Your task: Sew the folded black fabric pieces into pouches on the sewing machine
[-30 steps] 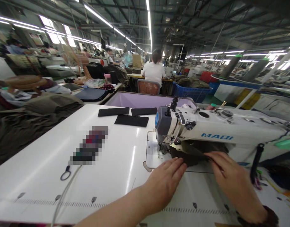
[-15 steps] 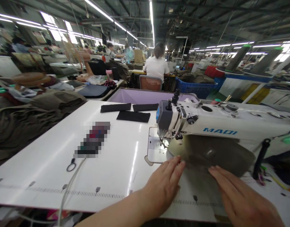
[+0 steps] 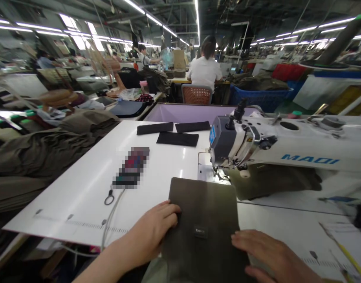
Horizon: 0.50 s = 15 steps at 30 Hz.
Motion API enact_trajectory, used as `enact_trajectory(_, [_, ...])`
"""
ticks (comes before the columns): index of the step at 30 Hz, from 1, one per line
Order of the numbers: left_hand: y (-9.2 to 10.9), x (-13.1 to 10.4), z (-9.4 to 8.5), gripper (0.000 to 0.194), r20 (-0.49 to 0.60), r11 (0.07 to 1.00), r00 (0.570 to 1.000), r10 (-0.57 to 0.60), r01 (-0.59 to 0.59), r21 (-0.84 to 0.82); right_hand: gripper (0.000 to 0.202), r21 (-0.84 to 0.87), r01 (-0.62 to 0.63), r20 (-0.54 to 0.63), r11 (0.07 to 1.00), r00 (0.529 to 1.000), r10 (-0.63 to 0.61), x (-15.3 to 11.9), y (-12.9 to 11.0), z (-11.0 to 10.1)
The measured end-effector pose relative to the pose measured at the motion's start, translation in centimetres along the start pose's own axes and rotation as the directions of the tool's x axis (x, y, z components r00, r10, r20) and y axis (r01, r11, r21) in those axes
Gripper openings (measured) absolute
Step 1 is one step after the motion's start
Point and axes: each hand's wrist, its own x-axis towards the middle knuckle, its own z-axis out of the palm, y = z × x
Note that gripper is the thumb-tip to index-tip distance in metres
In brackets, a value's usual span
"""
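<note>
A dark olive fabric panel [image 3: 202,204] with a small label lies in front of me, over the near part of the white table. My left hand [image 3: 158,226] grips its left edge with bent fingers; the thumb is hidden. At the right edge, my right hand [image 3: 265,249] has its fingertips on the cloth and its thumb lower down. Just beyond the panel's far edge is the needle area of a white sewing machine [image 3: 310,143]. Under the machine's arm lies another olive fabric piece [image 3: 274,181], also with a small label.
Several black fabric strips [image 3: 177,138] lie at the table's back. A blurred-out phone-like object [image 3: 131,167] with a ring and a cable [image 3: 109,220] is on the left. Olive cloth is piled [image 3: 50,145] beyond the left edge. A person in white [image 3: 205,70] sits ahead.
My hands have moved from beside the machine's arm toward me and to the left. An olive panel with its label showing is now between them. The camera view has turned slightly left.
</note>
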Motion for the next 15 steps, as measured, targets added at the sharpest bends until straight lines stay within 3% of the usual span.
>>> enact_trajectory(4, [-1.4, -1.7, -0.5, 0.014, -0.056, 0.981, 0.983, -0.175, 0.169, -0.099, 0.047, -0.055, 0.165, 0.143, 0.985, 0.977, -0.156, 0.6, 1.2, 1.0])
enact_trajectory(6, [-1.7, -1.6, -0.6, 0.014, -0.065, 0.959, 0.968, -0.243, 0.229, -0.169, 0.046, -0.057, 0.127, 0.128, 0.990, 0.985, -0.119, 1.1, 1.6, 1.8])
enact_trajectory(8, [-1.8, -1.0, -0.5, 0.017, -0.085, 0.939, 0.956, -0.281, 0.255, -0.233, 0.040, 0.047, -0.017, 0.104, 0.999, 0.994, 0.012, 1.8, 1.9, 2.8])
enact_trajectory(10, [-1.8, -0.1, -0.4, 0.018, -0.130, 0.917, 0.936, -0.328, 0.283, -0.281, 0.029, 0.226, -0.245, 0.110, 0.943, 0.968, 0.225, 2.6, 2.3, 3.7])
enact_trajectory(13, [-2.0, 1.2, 0.0, 0.019, -0.216, 0.875, 0.868, -0.448, 0.376, -0.304, 0.022, 0.411, -0.526, 0.114, 0.744, 0.840, 0.531, 3.8, 3.0, 4.9])
enact_trajectory(15, [-2.4, 1.8, 0.4, 0.023, -0.245, 0.846, 0.821, -0.517, 0.446, -0.292, 0.027, 0.433, -0.594, 0.064, 0.678, 0.770, 0.634, 4.3, 3.2, 5.6])
